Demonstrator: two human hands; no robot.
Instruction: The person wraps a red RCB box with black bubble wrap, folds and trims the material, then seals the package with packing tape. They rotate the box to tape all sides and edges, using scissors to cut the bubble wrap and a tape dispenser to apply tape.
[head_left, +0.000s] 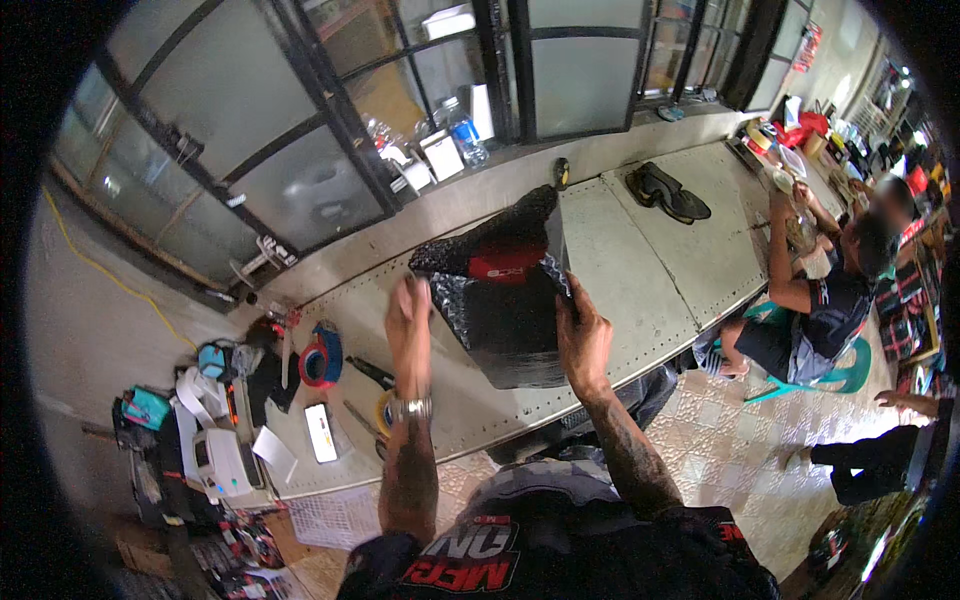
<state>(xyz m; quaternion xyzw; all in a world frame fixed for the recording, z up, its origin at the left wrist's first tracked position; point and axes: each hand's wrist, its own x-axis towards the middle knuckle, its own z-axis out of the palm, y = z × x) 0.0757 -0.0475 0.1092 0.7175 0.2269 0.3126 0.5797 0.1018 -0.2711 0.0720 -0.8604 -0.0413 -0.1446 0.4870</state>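
Note:
A dark package in black bubble wrap (502, 300) lies before me on the pale table, a red printed patch showing through its top. My left hand (410, 307), blurred, is at the wrap's upper left corner with its fingers curled; whether it pinches the film is unclear. On the right side, my right hand (585, 337) grips the edge of the bubble wrap between thumb and fingers. Rolls of red and blue tape (321, 358) are left of my left hand. Near my left wrist lie a yellow tape roll (387, 412) and a black-handled tool (370, 370).
A phone (322, 433) and a white label printer (223, 463) are at the table's left end. A black folded item (667, 193) lies farther right. Framed windows (585, 82) border the back edge. A seated person (825, 300) works at the right.

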